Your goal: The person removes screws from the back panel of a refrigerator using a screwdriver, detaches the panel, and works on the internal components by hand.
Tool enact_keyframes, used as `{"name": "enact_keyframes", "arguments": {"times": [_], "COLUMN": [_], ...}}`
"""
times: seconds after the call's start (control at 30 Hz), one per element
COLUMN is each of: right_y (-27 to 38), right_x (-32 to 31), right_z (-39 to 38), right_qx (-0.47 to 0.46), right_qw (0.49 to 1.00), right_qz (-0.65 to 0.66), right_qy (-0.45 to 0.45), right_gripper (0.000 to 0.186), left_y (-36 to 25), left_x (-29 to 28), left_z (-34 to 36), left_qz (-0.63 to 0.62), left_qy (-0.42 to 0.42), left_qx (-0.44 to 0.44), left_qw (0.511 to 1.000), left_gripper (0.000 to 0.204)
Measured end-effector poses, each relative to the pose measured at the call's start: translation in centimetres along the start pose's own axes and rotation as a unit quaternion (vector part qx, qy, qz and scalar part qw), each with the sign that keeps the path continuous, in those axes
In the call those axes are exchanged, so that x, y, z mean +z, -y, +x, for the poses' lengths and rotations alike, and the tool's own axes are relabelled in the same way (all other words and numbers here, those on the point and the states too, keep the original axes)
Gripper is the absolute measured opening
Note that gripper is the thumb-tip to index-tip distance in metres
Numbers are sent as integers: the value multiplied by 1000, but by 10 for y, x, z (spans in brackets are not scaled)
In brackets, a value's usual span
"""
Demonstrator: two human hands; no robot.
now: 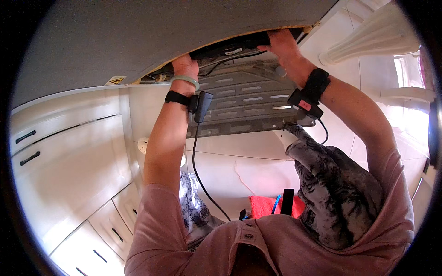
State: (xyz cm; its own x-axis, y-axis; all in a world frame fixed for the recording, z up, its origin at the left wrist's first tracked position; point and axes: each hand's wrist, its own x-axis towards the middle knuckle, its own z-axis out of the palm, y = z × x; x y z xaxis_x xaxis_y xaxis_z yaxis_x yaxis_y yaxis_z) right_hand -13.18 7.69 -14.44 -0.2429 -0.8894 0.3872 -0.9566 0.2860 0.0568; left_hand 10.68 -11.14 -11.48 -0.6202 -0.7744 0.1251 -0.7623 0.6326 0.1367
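A large dark grey appliance panel (152, 32) with a yellowed foam edge spans the top. Under its edge is an opening holding a black part (235, 48) with a small white label and a thin black cable (221, 64). My left hand (185, 64), a pale green bangle at its wrist, reaches in at the opening's left end; its fingers are hidden. At the right end is my right hand (282, 43), its thumb out toward the black part and its other fingers behind the panel edge. Whether either hand grips anything is hidden. Below lies a slotted grey metal panel (248, 99).
White cabinets (69, 161) with black handles line the left. A cream fluted pedestal (373, 39) stands at the upper right. Red cloth (267, 206) lies on the pale tiled floor (221, 161). Black devices (202, 106) with cables are strapped to both my wrists.
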Motion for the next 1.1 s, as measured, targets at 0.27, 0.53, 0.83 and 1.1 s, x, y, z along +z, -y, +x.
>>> {"name": "enact_keyframes", "arguments": {"times": [0.27,0.53,0.83,1.1], "right_y": [-1,12,-7,14], "right_x": [-17,-27,12,10], "right_z": [7,4,1,-6], "right_qx": [49,51,29,367], "right_qw": [984,990,994,640], "right_qz": [3,-20,100,675], "right_qy": [173,127,39,-11], "right_gripper": [65,72,70,42], "left_y": [-14,-7,-16,-22], "left_x": [-16,-5,-3,14], "left_z": [-15,1,-9,-34], "left_qz": [-39,-2,-248,-917], "left_qy": [29,54,-10,-26], "left_qx": [-19,-52,-110,-323], "left_qw": [999,997,963,231], "left_gripper": [61,60,41,12]}}
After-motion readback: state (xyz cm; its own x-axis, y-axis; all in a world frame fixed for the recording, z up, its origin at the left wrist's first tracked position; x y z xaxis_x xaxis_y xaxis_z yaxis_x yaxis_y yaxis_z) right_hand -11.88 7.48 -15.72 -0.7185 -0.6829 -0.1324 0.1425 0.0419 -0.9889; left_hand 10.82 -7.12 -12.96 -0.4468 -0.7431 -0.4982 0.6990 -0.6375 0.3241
